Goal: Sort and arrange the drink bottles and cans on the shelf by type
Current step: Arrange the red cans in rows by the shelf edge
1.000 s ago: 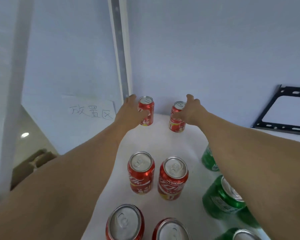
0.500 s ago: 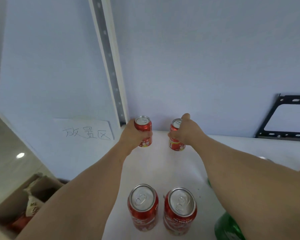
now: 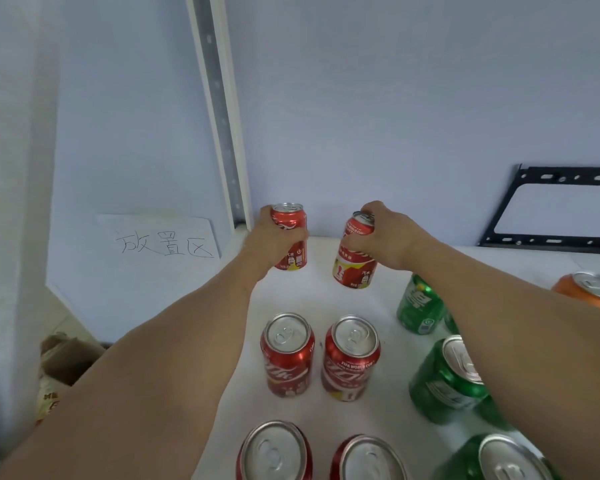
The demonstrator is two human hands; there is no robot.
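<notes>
On the white shelf [image 3: 381,306], red cola cans stand in two columns. My left hand [image 3: 269,242] grips the far-left red can [image 3: 290,223], which stands upright by the back wall. My right hand [image 3: 383,237] is closed over the top of the far-right red can [image 3: 355,268], which leans a little to the right. Two more red cans [image 3: 286,355] [image 3: 351,356] stand in the middle row, and two others [image 3: 274,452] [image 3: 368,459] at the bottom edge. Green cans [image 3: 420,306] [image 3: 447,379] [image 3: 499,459] line up to the right, partly hidden by my right forearm.
An orange can [image 3: 586,289] sits at the far right. A white upright post [image 3: 222,109] rises at the shelf's back-left corner. A handwritten paper sign [image 3: 160,242] hangs on the left wall, a black metal bracket [image 3: 551,206] leans at the back right, and an open cardboard box [image 3: 59,368] lies below left.
Both hands have closed around the two rear red cans. The right one has tilted. The view has dropped, bringing the front cans and the orange can back into sight.
</notes>
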